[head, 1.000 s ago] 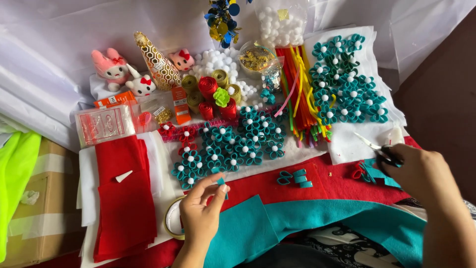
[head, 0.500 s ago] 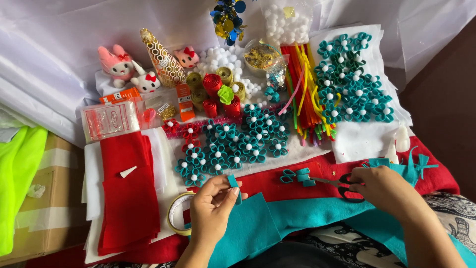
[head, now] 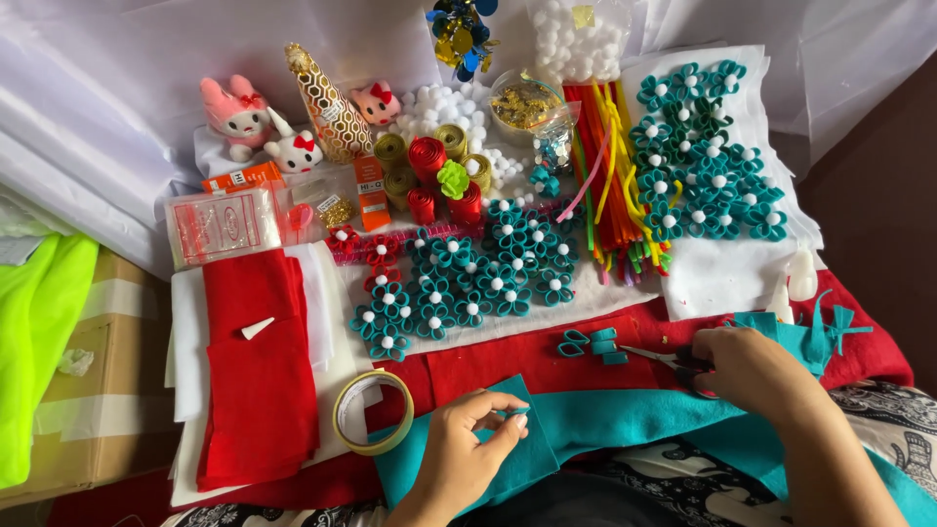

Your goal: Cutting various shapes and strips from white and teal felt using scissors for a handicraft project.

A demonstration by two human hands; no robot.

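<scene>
Left hand (head: 467,451): your grip pinches a small rolled teal felt strip (head: 514,418) over the teal felt sheet (head: 625,422), keeping the curl tight | Right hand (head: 756,366): grip closed on small scissors (head: 673,359), blades toward the loose teal felt loops (head: 590,344) | finished teal felt flowers (head: 468,278) parked behind on the surface, within reach.

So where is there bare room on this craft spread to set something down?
Bare white felt lies below the right flower cluster, beside the pipe cleaners. Red felt is open between the tape roll and the scissors under the right hand. The upper middle, around the felt rolls, is crowded.
</scene>
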